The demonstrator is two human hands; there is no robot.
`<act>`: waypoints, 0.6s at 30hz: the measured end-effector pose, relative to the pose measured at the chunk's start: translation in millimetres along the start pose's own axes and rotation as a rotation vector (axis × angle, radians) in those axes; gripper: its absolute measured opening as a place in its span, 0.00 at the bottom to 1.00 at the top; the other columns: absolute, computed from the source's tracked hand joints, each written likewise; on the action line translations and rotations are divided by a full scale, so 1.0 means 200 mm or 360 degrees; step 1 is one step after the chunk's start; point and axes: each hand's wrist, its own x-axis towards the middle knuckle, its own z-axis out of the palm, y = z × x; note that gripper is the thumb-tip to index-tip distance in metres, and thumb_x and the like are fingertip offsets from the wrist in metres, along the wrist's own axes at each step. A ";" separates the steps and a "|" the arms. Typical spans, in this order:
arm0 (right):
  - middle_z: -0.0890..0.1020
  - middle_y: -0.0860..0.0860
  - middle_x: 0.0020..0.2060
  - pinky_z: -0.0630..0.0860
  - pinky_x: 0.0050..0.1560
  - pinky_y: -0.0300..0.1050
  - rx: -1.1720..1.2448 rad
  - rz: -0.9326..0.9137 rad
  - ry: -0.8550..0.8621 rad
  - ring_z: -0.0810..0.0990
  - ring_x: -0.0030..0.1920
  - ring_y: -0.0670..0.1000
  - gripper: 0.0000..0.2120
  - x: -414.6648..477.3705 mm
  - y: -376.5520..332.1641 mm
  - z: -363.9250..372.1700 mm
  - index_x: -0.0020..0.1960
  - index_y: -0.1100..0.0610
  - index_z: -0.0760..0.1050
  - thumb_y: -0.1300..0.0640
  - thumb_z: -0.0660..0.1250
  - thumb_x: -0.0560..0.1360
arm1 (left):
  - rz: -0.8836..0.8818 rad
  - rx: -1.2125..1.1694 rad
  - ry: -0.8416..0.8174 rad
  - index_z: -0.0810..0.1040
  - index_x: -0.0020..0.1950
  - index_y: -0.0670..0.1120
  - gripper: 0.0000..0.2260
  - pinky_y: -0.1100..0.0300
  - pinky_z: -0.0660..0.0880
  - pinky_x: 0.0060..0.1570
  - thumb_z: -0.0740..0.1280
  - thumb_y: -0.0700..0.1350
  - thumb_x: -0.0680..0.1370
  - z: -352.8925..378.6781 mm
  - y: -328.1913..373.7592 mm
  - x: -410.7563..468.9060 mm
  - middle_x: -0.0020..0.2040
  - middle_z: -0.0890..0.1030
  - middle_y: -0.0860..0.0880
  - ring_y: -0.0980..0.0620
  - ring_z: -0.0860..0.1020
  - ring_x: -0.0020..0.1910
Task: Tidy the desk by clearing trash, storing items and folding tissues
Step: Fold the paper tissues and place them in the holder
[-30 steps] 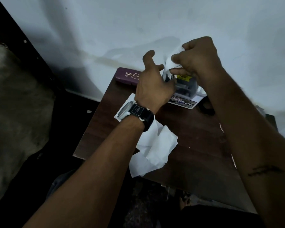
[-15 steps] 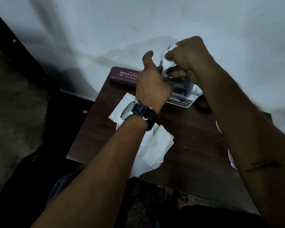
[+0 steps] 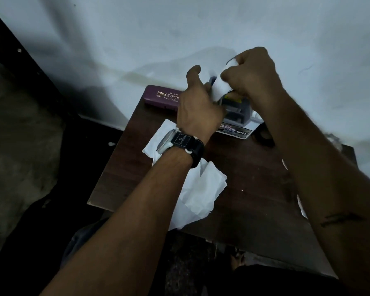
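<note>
Both hands are working a white tissue above the desk's far edge. The right hand is fisted around the tissue's top; the left hand, wearing a watch, is pinching its lower edge, thumb lifted. More tissues are lying under the left wrist. A case is sitting left of the left hand, and a holder is standing beneath the right.

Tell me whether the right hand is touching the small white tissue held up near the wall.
Touching. The head view shows the right hand closed on the small white tissue, its fingers pinching the top edge with no gap.
</note>
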 end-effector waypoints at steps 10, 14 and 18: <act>0.80 0.52 0.61 0.70 0.49 0.43 -0.0515 -0.0206 0.0174 0.80 0.61 0.55 0.26 -0.15 0.05 -0.10 0.65 0.57 0.75 0.39 0.67 0.76 | -0.0242 -0.0103 0.0082 0.68 0.74 0.47 0.30 0.50 0.81 0.57 0.68 0.36 0.72 -0.16 -0.01 0.04 0.63 0.81 0.45 0.50 0.81 0.60; 0.82 0.50 0.59 0.67 0.50 0.39 -0.0445 -0.0282 0.0235 0.79 0.61 0.51 0.18 -0.29 0.14 -0.15 0.60 0.53 0.79 0.42 0.67 0.77 | -0.0116 0.0648 0.0129 0.78 0.64 0.45 0.22 0.58 0.77 0.54 0.68 0.44 0.70 -0.33 -0.09 0.04 0.59 0.83 0.45 0.45 0.81 0.58; 0.84 0.50 0.52 0.72 0.50 0.39 -0.0530 -0.0205 -0.0217 0.82 0.51 0.51 0.11 -0.42 0.29 -0.09 0.53 0.49 0.81 0.45 0.72 0.75 | -0.0219 0.1294 -0.0270 0.80 0.63 0.42 0.18 0.56 0.71 0.48 0.74 0.45 0.74 -0.42 -0.19 0.02 0.61 0.82 0.41 0.39 0.80 0.61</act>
